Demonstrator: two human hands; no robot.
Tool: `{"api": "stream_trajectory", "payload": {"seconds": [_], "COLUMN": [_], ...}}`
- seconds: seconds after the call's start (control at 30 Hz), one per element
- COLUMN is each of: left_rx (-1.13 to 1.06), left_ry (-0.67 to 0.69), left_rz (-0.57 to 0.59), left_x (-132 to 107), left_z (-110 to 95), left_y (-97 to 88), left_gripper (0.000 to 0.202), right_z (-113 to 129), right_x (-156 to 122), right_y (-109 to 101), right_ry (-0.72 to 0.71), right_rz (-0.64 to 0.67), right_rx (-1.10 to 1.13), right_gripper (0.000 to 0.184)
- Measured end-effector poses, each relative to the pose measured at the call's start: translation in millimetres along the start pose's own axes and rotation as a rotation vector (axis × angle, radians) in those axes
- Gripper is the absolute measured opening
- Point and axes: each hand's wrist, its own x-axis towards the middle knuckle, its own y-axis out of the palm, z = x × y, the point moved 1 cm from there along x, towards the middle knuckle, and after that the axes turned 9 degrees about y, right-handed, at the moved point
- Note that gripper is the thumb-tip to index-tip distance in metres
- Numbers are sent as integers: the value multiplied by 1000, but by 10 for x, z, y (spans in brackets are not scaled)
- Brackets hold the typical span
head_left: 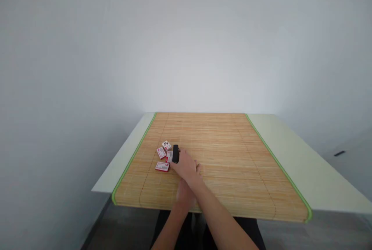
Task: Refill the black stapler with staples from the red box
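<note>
Counting what lies in front of you: four small red-and-white boxes [162, 166] sit in a loose cluster on the left part of the bamboo mat [232, 157], and one black stapler-like object [175, 154] stands just beside them on their right. One box lies nearest you, flat; one is left of the cluster; one is farthest from you, showing a mostly white face; the fourth is partly hidden between the black object and the others.

Your right hand [186, 168] reaches across your body to the cluster. Its grip is curled around the near end of the black object, fingers touching it, though whether it is lifted off the mat or only touched cannot be told from this view. The hand also lies just beside the nearest box.

Your left hand [184, 195] rests low on the mat near its front edge, mostly covered by your right forearm, so you cannot tell whether its grip is loose or clenched.

One mat covers the pale green bench [293, 153], with green trim along both of its long sides.
</note>
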Motion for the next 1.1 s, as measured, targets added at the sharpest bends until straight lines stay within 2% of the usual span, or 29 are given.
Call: {"api": "stream_trajectory", "payload": {"seconds": [0.13,0.27,0.4,0.57,0.67,0.77,0.9,1.1], "left_rx": [-100,-212,-269,-295,-306,-290,-247,-219], "left_ry": [16,-16,30,4,-37,-74,-151,-134], "left_rz": [10,-41,-108,-160,-192,-199,-209,-100], "left_x": [-4,22,57,37,20,58,235,520], "left_z": [-4,-57,-98,-75,-80,-52,115,366], "left_y": [-82,-263,-360,-312,-309,-315,-279,-194], "left_gripper": [57,41,40,35,34,36,45,42], "right_z": [-161,-447,-816,-1273,-1462,-1545,-1544,-1541], "right_x": [102,239,315,283,247,238,269,310], "right_y": [-67,-277,-573,-956,-1116,-1187,-1200,-1230], "right_ry": [-8,-51,-124,-212,-264,-311,-348,-368], "right_rz": [-14,-44,-43,-3,42,80,124,155], "right_rx": [-43,-61,-58,-23,11,50,90,97], "right_gripper": [40,29,34,41,42,43,43,40]}}
